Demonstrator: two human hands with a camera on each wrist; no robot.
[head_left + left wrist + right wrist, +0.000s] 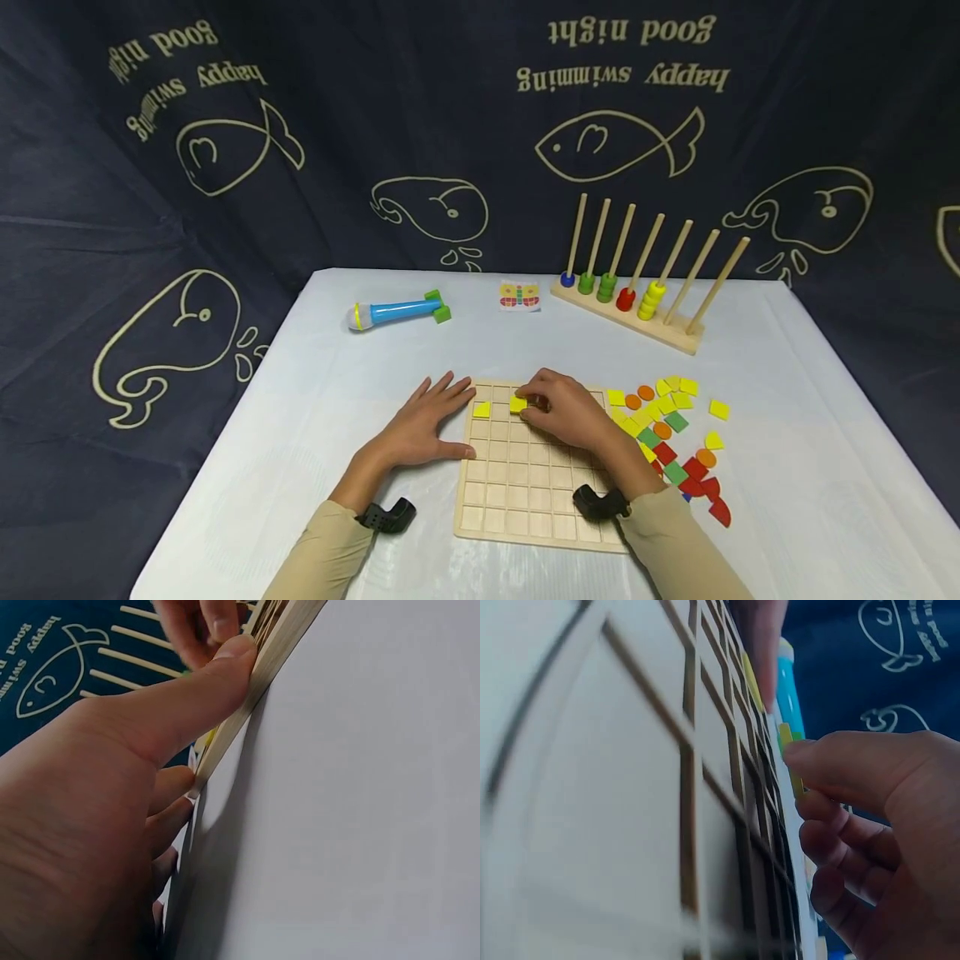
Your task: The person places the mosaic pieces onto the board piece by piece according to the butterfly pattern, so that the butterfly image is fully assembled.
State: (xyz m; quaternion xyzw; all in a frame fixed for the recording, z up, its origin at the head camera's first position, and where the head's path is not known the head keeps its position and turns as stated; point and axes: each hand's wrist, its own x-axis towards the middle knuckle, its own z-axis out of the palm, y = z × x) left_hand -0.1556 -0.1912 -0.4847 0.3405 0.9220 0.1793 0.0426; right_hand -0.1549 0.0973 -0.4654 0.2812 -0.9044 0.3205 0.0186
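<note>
My right hand [566, 410] pinches a yellow tile [517, 404] between thumb and fingers, close over the top rows of a wooden grid board [497, 473]. In the right wrist view the tile [791, 757] stands on edge between thumb and fingertips. My left hand [420, 425] lies with fingers spread at the board's left edge. Its thumb presses on the side rim [259, 686] in the left wrist view. Another yellow tile [482, 409], with one corner rounded off, sits in a cell near the top left of the board.
Right of the board lie loose yellow, orange, green and red pieces [677, 422]. At the back stand a bead rack with wooden pegs [630, 312], a butterfly picture card [519, 296] and a blue toy microphone [401, 311] beside green blocks [442, 314].
</note>
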